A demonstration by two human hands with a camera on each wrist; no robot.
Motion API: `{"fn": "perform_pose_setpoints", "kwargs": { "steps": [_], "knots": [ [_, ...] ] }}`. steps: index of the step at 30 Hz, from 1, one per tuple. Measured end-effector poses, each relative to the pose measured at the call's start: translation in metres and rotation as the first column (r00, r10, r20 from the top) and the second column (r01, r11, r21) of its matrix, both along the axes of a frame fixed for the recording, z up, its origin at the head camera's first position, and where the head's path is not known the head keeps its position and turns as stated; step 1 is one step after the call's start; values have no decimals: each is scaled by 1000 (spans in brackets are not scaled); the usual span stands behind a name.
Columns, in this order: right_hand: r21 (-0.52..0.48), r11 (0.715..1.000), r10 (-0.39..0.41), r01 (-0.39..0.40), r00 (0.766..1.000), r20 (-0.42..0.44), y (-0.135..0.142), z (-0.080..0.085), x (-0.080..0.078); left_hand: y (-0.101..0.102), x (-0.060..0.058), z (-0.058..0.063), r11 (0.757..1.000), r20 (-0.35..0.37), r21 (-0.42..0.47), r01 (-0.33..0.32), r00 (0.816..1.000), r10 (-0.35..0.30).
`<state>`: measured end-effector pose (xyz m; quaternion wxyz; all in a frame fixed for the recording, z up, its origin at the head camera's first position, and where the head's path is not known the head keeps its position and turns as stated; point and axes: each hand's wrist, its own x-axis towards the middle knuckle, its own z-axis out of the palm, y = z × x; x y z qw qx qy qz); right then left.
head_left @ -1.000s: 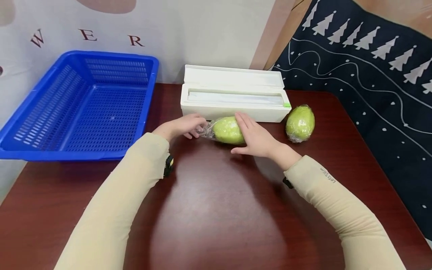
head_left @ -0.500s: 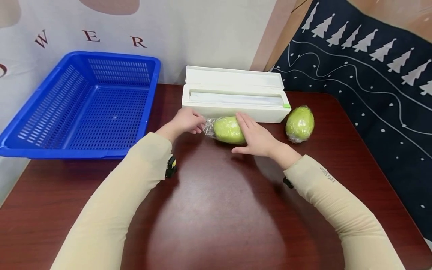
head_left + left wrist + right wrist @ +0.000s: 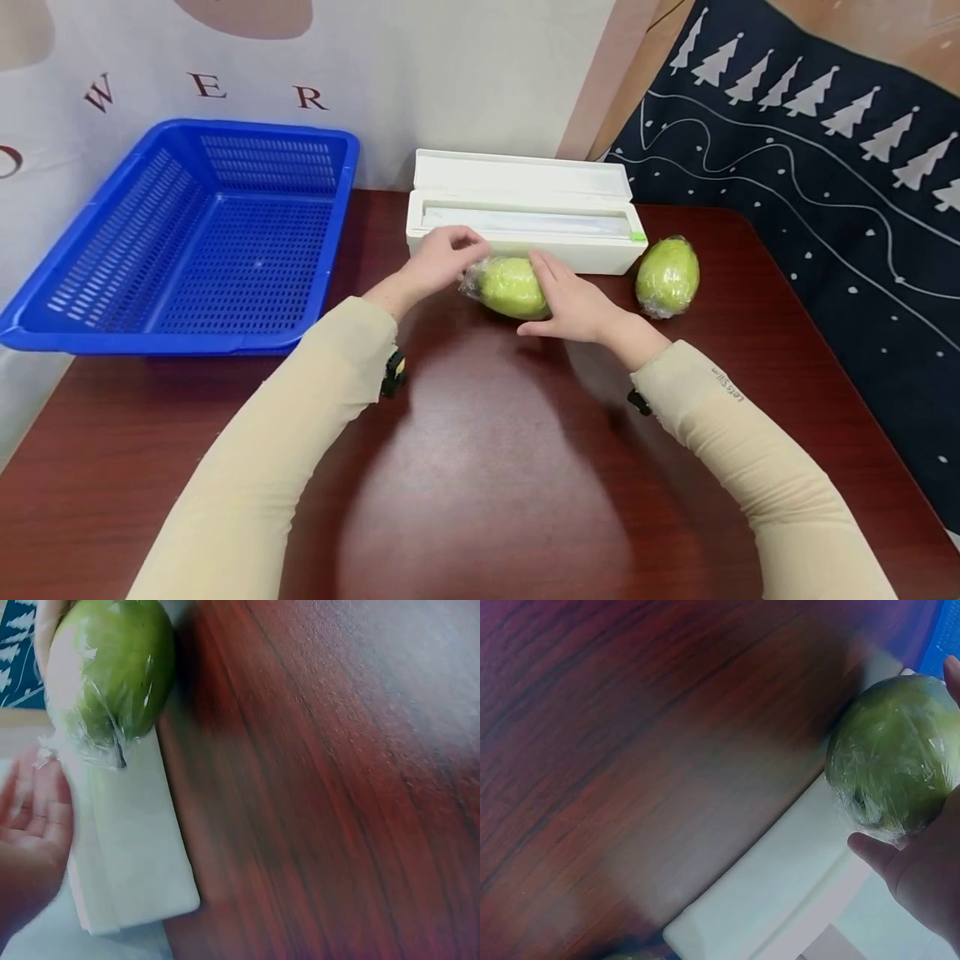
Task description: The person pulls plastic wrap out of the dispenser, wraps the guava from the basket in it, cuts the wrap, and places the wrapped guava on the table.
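Observation:
A green oval fruit (image 3: 513,288), wrapped in cling film, lies on its side on the table before the white box; its exact kind is unclear. My right hand (image 3: 576,307) rests on its right end with straight fingers, the thumb apart. At the left end the film (image 3: 97,750) is bunched and loose. My left hand (image 3: 444,260) is there, thumb and fingertips pinching the film's edge, as the left wrist view also shows. A second wrapped green fruit (image 3: 667,277) stands at the box's right, touched by neither hand.
Behind the fruit is a long white cling film box (image 3: 525,247), its lid (image 3: 525,175) raised and a roll inside. A blue plastic basket (image 3: 330,250) stands at the left on the dark red table (image 3: 480,467). Wall cloths hang behind and at the right.
My left hand has moved from the tail of film up and right, closer to the fruit; the film tail no longer stretches out left. The right hand has stayed on the fruit.

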<state>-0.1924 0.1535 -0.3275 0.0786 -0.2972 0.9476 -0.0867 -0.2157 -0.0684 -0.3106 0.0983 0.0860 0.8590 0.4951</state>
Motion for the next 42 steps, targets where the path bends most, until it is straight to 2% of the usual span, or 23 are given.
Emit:
{"fn": "perform_pose_setpoints", "kwargs": {
  "steps": [2, 3, 5, 7, 9, 11, 13, 15, 18, 21, 23, 26, 29, 32, 35, 38, 42],
  "knots": [
    [-5, 1000, -17, 18, 1000, 18, 1, 0, -1, -4, 0, -1, 996, -37, 60, -61, 997, 63],
    [-6, 1000, -22, 22, 999, 24, 2, 0, -2, -7, 0, -1, 995, -58, 50, -87, 994, 90],
    [-11, 1000, -28, 28, 999, 30, 3, 0, -3, -13, 0, -4, 994, -83, -33, -107, 991, 104],
    [-13, 999, -32, 32, 999, 31, 3, -1, -3, -18, 1, -7, 985, -88, -161, -66, 995, 52],
    [-12, 999, -33, 33, 999, 29, 3, -1, -4, -20, 2, -12, 964, -80, -263, 35, 995, -58],
    [-10, 999, -33, 33, 999, 31, 3, -1, -4, -19, 4, -14, 938, -89, -329, 110, 985, -147],
    [-9, 999, -35, 35, 999, 32, 2, -2, -4, -14, 4, -16, 922, -123, -364, 129, 975, -185],
    [-11, 999, -38, 38, 999, 36, 1, -1, -4, -8, 5, -17, 918, -180, -389, 79, 971, -160],
    [-18, 999, -40, 41, 998, 40, -2, -1, -4, 1, 7, -19, 925, -245, -379, -20, 966, -80],
    [-28, 999, -39, 40, 998, 44, -3, -1, -5, 8, 9, -19, 928, -294, -368, -54, 954, -61],
    [-38, 998, -41, 42, 998, 47, -4, 0, -6, 11, 10, -20, 925, -308, -379, -30, 946, -96],
    [-45, 997, -55, 58, 997, 50, -3, 0, -9, 13, 10, -23, 906, -318, -419, 56, 926, -204],
    [-40, 996, -74, 76, 996, 55, -3, -1, -10, 12, 10, -28, 871, -288, -465, 160, 903, -319],
    [-29, 997, -73, 74, 996, 43, -4, -1, -10, 10, 10, -32, 835, -245, -502, 226, 889, -387],
    [-18, 999, -43, 43, 999, 5, -6, -1, -9, 8, 11, -34, 823, -243, -518, 232, 883, -402],
    [-1, 1000, -17, 17, 999, -31, -9, -1, -8, 7, 10, -32, 838, -268, -502, 214, 883, -386],
    [40, 999, -11, 14, 998, -59, -13, 0, -6, 5, 9, -29, 854, -236, -461, 240, 895, -379]
  ]
}}
